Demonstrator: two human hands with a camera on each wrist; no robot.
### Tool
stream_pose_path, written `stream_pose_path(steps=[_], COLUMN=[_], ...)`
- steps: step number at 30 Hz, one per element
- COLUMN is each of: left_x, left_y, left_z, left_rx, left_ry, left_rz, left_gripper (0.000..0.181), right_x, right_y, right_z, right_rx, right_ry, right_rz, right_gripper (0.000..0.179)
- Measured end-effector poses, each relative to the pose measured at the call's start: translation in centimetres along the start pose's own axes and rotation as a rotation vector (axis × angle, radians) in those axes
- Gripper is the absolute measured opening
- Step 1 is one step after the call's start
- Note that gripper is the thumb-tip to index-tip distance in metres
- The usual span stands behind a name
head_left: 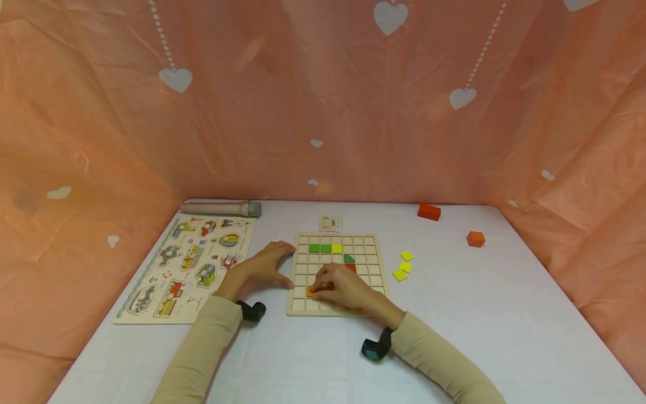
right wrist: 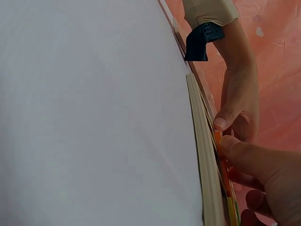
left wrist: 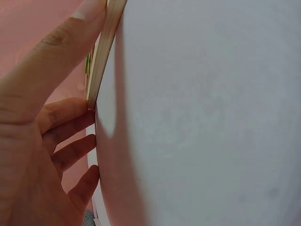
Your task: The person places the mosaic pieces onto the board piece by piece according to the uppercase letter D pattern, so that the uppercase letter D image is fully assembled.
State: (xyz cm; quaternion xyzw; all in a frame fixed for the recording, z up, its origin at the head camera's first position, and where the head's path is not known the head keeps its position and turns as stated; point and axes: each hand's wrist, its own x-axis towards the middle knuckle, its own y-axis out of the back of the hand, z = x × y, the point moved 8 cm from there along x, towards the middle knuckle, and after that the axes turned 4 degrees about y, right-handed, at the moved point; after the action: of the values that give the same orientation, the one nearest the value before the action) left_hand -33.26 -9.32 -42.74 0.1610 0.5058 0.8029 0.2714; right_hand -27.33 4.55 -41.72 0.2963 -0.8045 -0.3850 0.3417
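Note:
A pale wooden grid board [head_left: 303, 307] lies flat on the table. Fingers and thumb of my left hand [head_left: 264, 264] are spread, touching the board's left edge; in the left wrist view the thumb meets its side. My right hand [head_left: 345, 286] reaches over the lower part of the board, thumb and forefinger pinching an orange square tile [head_left: 309, 292] at a cell near the left side. Beneath its fingers, part of the board is hidden. Green tiles [head_left: 314, 248], a yellow tile [head_left: 336, 248], a green quarter-round tile [head_left: 349, 258] and a red tile [head_left: 350, 268] sit in other cells.
Loose yellow tiles [head_left: 400, 275] lie right of the board. Farther off are a red block [head_left: 429, 212] and an orange block [head_left: 475, 239]. Behind the board lies a small pattern card [head_left: 330, 224]. A picture puzzle board [head_left: 192, 264] and a microphone [head_left: 222, 208] occupy the left.

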Motion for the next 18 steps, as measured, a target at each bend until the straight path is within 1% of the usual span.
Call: stream_pose_path(steps=[8,12,15,18], left_x=[0.0,-0.1,-0.1,-0.1], left_y=[0.0,0.0,0.1,0.1], left_z=[-0.1,0.0,0.2,0.2], left_rx=[-0.005,-0.015,-0.017,-0.018], left_ry=[0.011,0.015,0.017,0.016], left_rz=[-0.004,-0.007,-0.004,-0.001], left_gripper=[0.087,0.087,0.087,0.087], right_x=[0.0,-0.1,-0.4,-0.8], right_y=[0.0,0.1,0.6,2.0], right_z=[0.1,0.2,0.6,1.3], right_rx=[-0.034,-0.055,-0.049,-0.013], right_ry=[0.011,-0.013,-0.036,-0.055], right_rz=[0.033,0.012,0.016,0.073], right_gripper=[0.012,0.017,0.025,0.031])
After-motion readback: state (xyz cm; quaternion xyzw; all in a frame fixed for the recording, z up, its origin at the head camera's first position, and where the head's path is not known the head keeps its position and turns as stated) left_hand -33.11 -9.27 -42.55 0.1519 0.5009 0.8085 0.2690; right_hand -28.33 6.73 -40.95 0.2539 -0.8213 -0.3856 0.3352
